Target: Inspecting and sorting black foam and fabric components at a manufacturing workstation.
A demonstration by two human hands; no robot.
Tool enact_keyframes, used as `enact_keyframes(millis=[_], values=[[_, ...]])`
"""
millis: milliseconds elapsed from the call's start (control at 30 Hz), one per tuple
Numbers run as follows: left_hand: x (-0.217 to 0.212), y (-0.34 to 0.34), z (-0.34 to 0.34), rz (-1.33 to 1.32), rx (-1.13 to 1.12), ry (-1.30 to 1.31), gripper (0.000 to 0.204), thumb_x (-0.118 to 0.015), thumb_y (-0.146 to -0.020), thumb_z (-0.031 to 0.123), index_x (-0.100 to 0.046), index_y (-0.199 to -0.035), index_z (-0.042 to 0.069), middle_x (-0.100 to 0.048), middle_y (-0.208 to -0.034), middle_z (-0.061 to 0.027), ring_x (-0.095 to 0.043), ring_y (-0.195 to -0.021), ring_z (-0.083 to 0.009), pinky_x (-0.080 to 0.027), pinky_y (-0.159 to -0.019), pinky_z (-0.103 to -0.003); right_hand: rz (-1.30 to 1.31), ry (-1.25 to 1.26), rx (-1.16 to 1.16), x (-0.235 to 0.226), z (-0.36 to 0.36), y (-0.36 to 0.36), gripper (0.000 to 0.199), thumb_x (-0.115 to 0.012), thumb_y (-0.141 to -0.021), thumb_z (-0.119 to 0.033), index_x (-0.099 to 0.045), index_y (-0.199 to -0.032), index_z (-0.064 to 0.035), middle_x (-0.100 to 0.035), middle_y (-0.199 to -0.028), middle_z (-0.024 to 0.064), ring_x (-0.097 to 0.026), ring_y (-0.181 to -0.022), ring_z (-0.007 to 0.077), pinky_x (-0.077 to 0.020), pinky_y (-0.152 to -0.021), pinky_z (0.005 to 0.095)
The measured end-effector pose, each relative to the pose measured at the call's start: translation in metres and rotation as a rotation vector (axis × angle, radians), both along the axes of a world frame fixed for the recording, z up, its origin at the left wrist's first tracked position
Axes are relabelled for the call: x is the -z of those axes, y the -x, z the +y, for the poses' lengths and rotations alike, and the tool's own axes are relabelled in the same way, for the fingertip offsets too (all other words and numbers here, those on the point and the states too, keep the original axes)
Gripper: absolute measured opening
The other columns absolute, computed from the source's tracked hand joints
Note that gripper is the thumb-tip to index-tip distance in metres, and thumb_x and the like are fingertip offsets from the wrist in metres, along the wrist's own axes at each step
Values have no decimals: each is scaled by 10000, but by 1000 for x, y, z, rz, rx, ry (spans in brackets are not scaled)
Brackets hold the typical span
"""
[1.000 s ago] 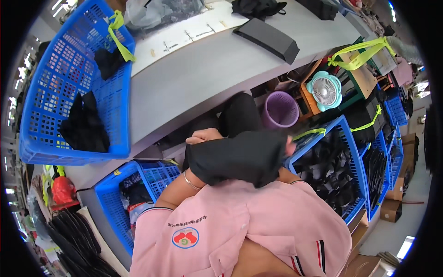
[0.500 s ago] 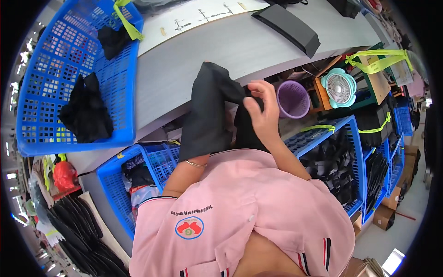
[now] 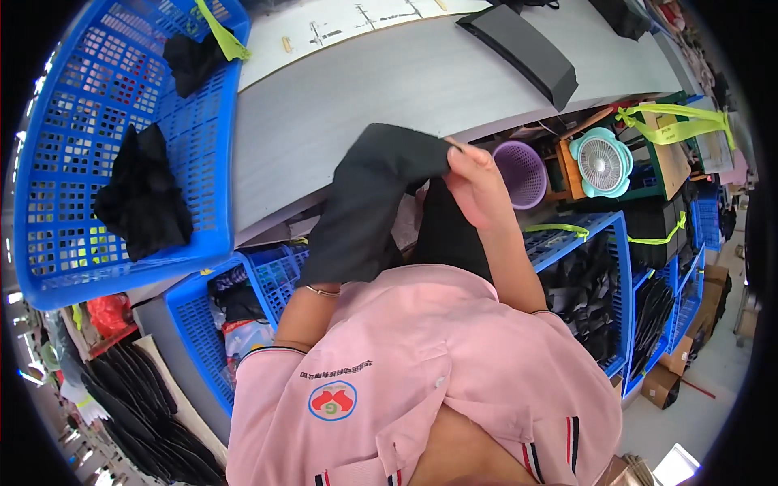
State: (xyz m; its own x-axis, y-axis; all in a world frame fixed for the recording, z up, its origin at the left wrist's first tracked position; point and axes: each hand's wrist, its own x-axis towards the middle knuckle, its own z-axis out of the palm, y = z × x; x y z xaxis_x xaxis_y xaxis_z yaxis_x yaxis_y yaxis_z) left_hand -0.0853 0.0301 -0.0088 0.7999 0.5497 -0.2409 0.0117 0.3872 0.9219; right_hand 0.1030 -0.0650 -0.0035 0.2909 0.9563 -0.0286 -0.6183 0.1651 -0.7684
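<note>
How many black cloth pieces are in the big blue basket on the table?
2: one black cloth lies mid-basket, another black cloth near the blue basket's far end. Others may be hidden.

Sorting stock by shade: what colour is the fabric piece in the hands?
Black, or very dark grey: the fabric piece, clearest in the head view.

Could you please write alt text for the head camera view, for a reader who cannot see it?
A person in a pink shirt holds a dark fabric piece above a grey table; the right hand pinches its upper edge, while the left hand is hidden inside or behind it. A blue basket with dark cloth sits left; a purple bin stands right.
</note>
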Motion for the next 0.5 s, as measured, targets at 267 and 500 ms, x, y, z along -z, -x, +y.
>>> enact_keyframes(millis=[267, 500], values=[[2, -57, 18, 9, -107, -32, 406, -592, -956, 189, -486, -1323, 51, -590, -1196, -53, -580, -1089, -159, -470, -992, -296, -316, 181, 161, -5, 40, -27, 269, -596, -991, -191, -674, -1189, -26, -677, -1124, 63, -627, -1053, 146, -464, -942, 320], [23, -57, 46, -19, -140, 54, 383, -591, -955, 185, -497, -1302, 51, -593, -1179, -52, -582, -1073, -160, -478, -976, -297, -1378, -19, 497, 2, 39, 8, 567, -769, -785, -92, -560, -1309, -29, -595, -1236, 143, -581, -1165, 293, -447, -1015, 390]])
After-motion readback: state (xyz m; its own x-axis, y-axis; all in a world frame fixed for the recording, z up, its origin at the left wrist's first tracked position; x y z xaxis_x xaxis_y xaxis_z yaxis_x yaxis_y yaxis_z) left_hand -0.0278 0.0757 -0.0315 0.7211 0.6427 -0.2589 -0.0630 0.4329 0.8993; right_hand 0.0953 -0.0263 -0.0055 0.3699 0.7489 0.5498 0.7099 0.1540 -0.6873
